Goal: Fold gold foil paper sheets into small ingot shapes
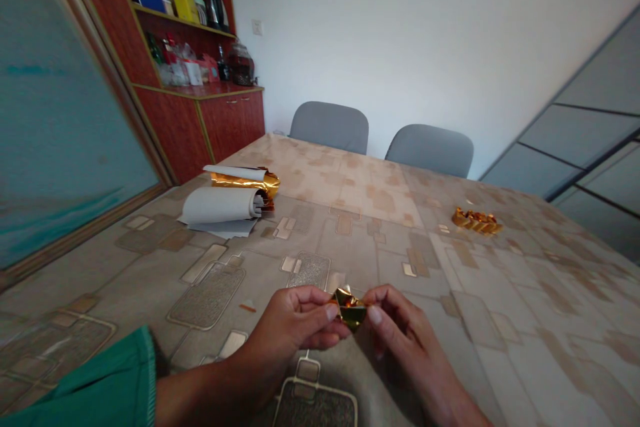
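A small folded piece of gold foil paper (351, 312) is held up over the near part of the table. My left hand (295, 320) pinches its left corner between thumb and fingers. On the opposite side, my right hand (407, 328) grips the right corner the same way, thumb toward me. The paper has creased, shiny facets and a raised middle. Fingers cover both of its ends. Toward the right of the table lies a row of several folded gold paper pieces (476, 221), nested closely together.
A patterned cloth covers the table (390, 260). Curled white-backed sheets (220, 205) and a gold foil sheet (240, 180) lie at the left. A thin orange strip (247, 308) is near my left hand. Two grey chairs (330, 125) stand behind; a red cabinet (230, 120) is back left.
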Motion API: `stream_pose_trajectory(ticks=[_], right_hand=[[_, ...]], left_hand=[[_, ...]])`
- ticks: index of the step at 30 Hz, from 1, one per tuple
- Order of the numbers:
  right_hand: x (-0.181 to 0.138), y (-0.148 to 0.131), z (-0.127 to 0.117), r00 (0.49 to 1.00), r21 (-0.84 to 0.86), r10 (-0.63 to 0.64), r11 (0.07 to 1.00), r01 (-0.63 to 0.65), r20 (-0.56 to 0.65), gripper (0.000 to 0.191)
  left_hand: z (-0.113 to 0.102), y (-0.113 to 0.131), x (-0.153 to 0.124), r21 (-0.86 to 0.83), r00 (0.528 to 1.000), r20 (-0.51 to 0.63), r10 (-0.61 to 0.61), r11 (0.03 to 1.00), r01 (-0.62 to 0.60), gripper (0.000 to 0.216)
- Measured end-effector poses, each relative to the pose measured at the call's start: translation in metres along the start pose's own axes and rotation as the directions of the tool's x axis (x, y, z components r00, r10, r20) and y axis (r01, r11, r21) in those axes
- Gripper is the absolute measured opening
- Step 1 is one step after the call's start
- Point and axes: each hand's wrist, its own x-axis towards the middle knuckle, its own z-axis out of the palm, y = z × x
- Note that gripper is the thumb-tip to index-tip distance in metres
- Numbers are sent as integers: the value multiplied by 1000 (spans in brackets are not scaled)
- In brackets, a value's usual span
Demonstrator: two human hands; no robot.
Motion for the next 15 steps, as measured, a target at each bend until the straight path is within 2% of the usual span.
stream_pose_trajectory(ticks=[3,8,15], right_hand=[[2,2,3,997,-93,16,996,-9,78,31],[3,5,7,998,-164,28,986,-19,51,23],[3,-2,11,996,-227,18,974,3,89,20]], left_hand=[[-1,0,-2,-9,1000,-5,21,1000,-21,43],[-2,-1,-2,11,998,57,21,1000,-22,46],[-2,0,-1,-7,995,90,31,1000,-31,46]])
